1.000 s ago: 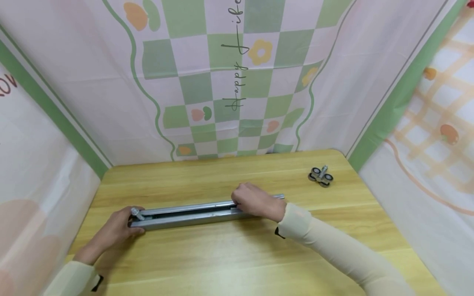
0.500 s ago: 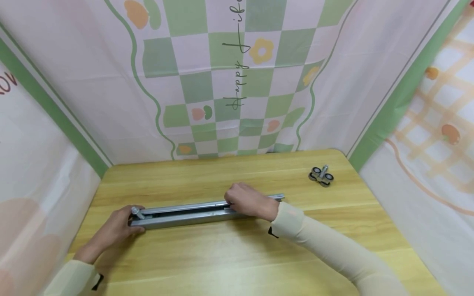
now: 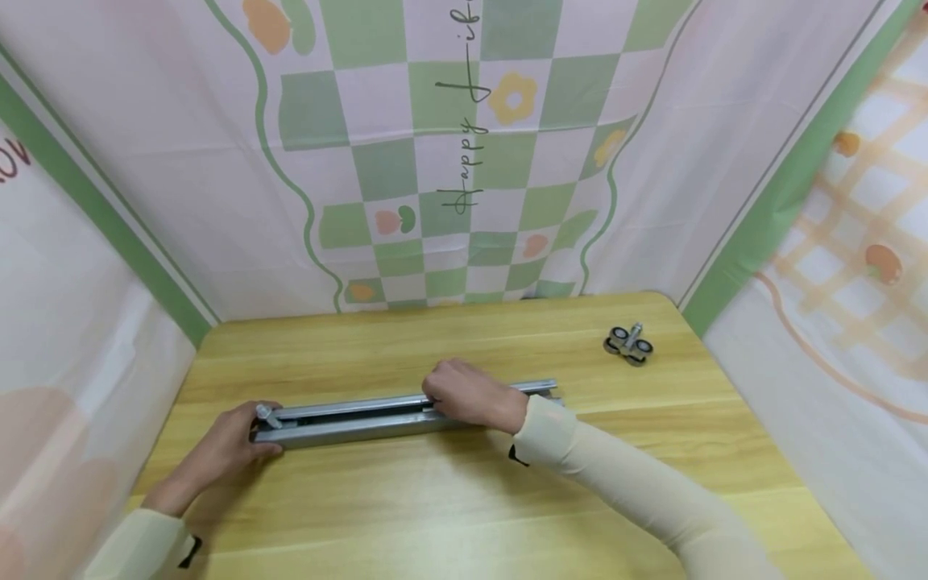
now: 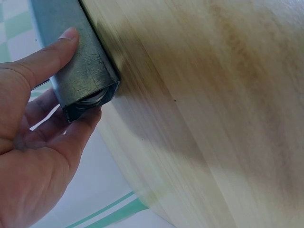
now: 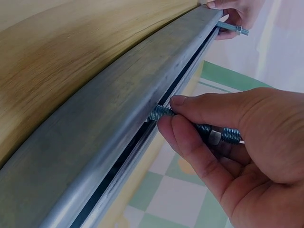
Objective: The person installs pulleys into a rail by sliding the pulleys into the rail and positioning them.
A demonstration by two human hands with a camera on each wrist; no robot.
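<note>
A grey metal channel rail (image 3: 341,436) lies across the table with its slot facing up. At its left end my left hand (image 3: 228,443) grips the rail, thumb on the near side wall; part of a round wheel shows inside the end opening. Beside that hand a bolt with a nut (image 3: 268,417) sticks up from the slot. My right hand (image 3: 467,393) is over the rail, right of its middle. In the right wrist view its thumb and fingers pinch a threaded bolt (image 5: 161,112) standing out of the slot, with a nut further along; whatever carries it is hidden inside the rail.
A loose roller trolley (image 3: 628,346) with several black-rimmed wheels and an upright bolt lies at the table's back right. Patterned cloth (image 3: 464,161) hangs behind the wooden table (image 3: 449,507) and along both sides.
My right hand has slid left along the rail, keeping its pinch on the bolt, and more of the rail's right end shows. The left hand and the loose trolley stay put.
</note>
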